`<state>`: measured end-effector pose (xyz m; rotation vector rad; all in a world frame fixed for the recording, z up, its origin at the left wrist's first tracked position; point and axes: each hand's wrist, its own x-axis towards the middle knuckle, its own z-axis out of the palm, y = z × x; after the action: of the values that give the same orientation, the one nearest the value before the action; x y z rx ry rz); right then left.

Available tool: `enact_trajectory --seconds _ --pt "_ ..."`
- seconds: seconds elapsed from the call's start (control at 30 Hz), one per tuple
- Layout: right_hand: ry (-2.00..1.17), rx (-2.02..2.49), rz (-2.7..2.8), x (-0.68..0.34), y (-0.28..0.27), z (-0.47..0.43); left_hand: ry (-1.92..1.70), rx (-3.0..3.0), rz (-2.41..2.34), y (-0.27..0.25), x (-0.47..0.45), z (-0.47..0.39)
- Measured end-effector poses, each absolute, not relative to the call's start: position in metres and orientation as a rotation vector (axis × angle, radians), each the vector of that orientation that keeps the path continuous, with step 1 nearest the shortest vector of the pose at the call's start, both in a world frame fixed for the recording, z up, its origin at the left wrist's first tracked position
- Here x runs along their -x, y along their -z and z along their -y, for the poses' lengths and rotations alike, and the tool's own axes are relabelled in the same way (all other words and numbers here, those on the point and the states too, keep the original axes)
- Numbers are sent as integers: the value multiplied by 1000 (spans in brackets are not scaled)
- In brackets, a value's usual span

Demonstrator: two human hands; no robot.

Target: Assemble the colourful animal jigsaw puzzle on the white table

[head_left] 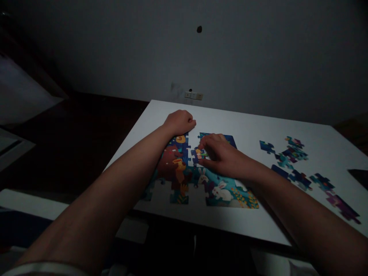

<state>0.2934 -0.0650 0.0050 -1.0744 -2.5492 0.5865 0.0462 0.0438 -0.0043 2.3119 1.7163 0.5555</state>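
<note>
A partly assembled jigsaw puzzle [198, 176] lies on the white table, with a brown bear and white rabbits in its picture. Gaps show in its upper middle and along its near edge. My right hand [220, 155] is over the upper middle, thumb and fingers closed around a small puzzle piece [197, 155] with pink and yellow on it. That piece sits at the gap, and I cannot tell whether it is locked in. My left hand [179, 122] rests as a fist at the puzzle's far left edge, its inside hidden.
Loose and partly joined puzzle pieces [299, 178] are scattered on the right of the table [230, 119]. A dark object [359, 177] lies at the right edge. Behind the table stands a grey wall with sockets [193, 96]. The room is dim.
</note>
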Motion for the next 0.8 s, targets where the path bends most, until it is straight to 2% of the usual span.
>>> enact_trajectory --seconds 0.13,0.33,0.8 --pt "-613 1103 2416 -289 -2 69 -497 -2324 -1740 2 -46 -44" --pt "-344 1214 2418 -271 -3 66 -449 -2336 -1749 0 -46 -44" --pt "-309 1374 2451 -262 -9 71 -428 -2381 -1724 3 -44 -49"
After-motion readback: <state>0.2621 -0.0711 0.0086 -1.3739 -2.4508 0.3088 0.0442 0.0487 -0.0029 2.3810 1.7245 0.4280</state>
